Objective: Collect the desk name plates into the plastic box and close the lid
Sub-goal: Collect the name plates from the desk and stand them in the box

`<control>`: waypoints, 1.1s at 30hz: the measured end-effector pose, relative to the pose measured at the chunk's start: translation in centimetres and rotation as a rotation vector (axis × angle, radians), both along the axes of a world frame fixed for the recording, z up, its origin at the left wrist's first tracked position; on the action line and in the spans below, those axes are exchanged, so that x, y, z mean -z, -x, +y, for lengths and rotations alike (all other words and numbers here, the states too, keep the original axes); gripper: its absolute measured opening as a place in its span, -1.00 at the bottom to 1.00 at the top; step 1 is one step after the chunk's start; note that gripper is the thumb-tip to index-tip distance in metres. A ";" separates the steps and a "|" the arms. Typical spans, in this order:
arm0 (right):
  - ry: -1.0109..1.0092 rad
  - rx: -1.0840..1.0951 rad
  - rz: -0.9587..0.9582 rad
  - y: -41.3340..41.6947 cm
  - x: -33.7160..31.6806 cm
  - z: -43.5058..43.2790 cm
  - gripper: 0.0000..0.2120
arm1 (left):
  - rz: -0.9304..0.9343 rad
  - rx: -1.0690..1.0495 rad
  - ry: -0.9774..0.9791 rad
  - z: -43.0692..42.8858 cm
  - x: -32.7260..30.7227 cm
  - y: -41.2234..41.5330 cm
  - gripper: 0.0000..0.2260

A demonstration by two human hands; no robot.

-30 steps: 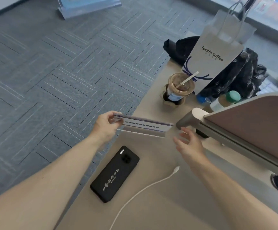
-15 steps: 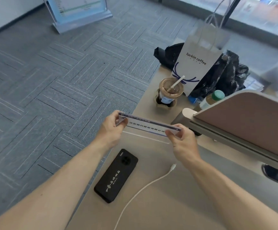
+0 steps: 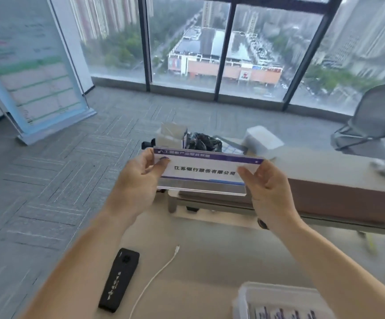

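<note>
A clear acrylic desk name plate (image 3: 204, 172) with a white card, purple top band and black printed characters is held up in the air above the desk, its face toward me. My left hand (image 3: 138, 180) grips its left end and my right hand (image 3: 267, 187) grips its right end. The plastic box (image 3: 276, 298), translucent white, shows at the bottom right corner of the desk with several name plates lying inside; its lid is not seen on it.
A black phone (image 3: 119, 280) and a white charging cable (image 3: 154, 277) lie on the beige desk (image 3: 210, 249). A brown desk partition (image 3: 338, 199) runs across behind my hands. Bags and a white box sit beyond it; an office chair (image 3: 375, 120) stands by the windows.
Both hands have raised the name plate and tilted it upright toward me. The view has swung up from the desk to the windows, and the plastic box has come into sight.
</note>
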State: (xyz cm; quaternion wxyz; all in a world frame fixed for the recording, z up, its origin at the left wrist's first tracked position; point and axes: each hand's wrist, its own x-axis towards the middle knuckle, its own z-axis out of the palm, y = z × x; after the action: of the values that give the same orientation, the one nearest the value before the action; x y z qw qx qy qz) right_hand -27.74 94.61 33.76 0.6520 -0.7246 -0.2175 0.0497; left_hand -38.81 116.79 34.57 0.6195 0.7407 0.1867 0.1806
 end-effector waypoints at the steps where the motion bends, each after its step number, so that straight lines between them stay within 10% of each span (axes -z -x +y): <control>1: -0.006 0.019 -0.001 0.2 -0.6 -1.8 -0.87 | -0.005 0.017 -0.004 -1.8 -0.9 -0.2 -0.82; 10: -0.178 0.111 0.051 0.2 -2.3 -22.1 -0.84 | 0.068 0.078 -0.163 -21.1 -4.2 -2.1 -0.90; 16: -0.130 0.091 0.030 0.3 -1.0 -35.4 -0.93 | -0.002 0.166 -0.870 -36.3 -5.6 -4.0 -0.48; 21: -0.056 0.058 -0.042 0.4 0.7 -40.8 -0.90 | 0.247 0.534 -1.054 -44.2 -5.6 -6.5 -0.90; 26: 0.078 0.279 -0.058 1.4 3.4 -43.5 -0.68 | 0.210 0.536 -0.993 -46.5 -3.9 -7.0 -0.93; 33: -0.052 0.153 0.513 4.8 8.6 -41.8 -0.37 | 0.304 0.329 -0.427 -46.6 1.2 -6.4 -0.91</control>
State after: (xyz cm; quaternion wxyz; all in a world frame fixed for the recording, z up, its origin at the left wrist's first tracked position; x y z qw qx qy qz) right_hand -32.53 52.82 25.14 0.7060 -0.6857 0.0092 0.1768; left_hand -32.39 70.18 33.38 0.4358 0.8930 0.1127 -0.0001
